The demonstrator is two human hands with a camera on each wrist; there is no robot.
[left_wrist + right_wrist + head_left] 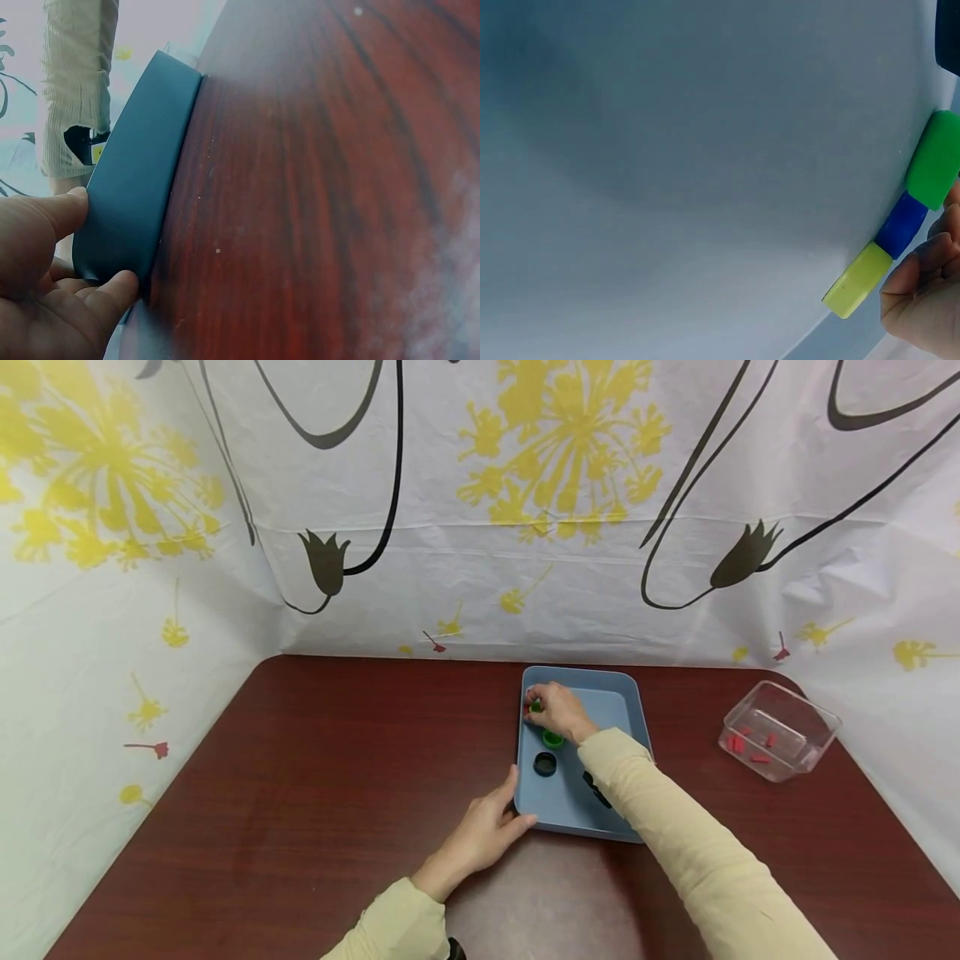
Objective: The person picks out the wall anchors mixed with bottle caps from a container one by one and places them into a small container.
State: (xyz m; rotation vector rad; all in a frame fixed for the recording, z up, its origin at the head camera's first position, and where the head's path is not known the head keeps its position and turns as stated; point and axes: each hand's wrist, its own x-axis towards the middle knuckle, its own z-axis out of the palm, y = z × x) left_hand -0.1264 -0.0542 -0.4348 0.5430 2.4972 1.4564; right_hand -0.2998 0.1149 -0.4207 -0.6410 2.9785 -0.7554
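My left hand holds the near left corner of a shallow blue tray, thumb on its rim and fingers against its outer side in the left wrist view. Inside the tray's far left part, my right hand bends low over a row of round caps. Its fingers are curled, and a small red piece shows at the fingertips. A black cap and a green cap lie nearer me. In the right wrist view, a blue cap and a yellow cap follow the green one beside the hand.
A clear plastic box with several small red pieces stands on the brown table right of the tray. Behind the table hangs a white patterned cloth. My right sleeve crosses the tray's near right corner.
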